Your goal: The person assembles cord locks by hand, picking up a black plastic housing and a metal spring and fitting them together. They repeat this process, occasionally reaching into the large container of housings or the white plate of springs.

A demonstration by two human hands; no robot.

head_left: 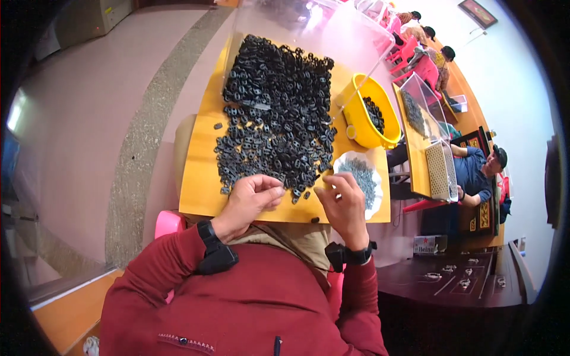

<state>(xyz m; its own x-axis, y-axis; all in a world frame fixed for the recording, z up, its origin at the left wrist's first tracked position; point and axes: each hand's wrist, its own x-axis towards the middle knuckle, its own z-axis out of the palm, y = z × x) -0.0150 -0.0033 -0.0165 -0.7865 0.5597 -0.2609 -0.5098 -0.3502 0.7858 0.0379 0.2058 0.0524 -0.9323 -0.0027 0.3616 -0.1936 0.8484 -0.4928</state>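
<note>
The black pieces (279, 142) lie in a wide heap just beyond our fingertips, with a few strays in the gap between our hands. Each is small and oblong with holes through it, and their long axes point every way, so we judge that the angle of any single piece matters more to a pinch than its distance. The loose ones between us sit almost evenly placed: one is just right of the left fingertips, another just left of the right thumb.

Our left hand (255, 197) comes to the heap's near edge from the left, thumb and forefinger drawn close together; we cannot tell whether anything is between them. Our right hand (344, 204) faces it, fingers curled toward the thumb, and whether it pinches a piece we cannot tell either.

Nearer our body than the right thumb, a black stub (314, 219) lies by the edge of the table (202, 199). Just beyond and to the right of the right hand is a white dish (374, 207) of small metal bits (359, 177), clearly the right hand's side. Farther beyond that hand stands a yellow tub (365, 137) holding more black pieces. Beyond both hands, a clear box (350, 41) reaches around the heap's far part.
</note>
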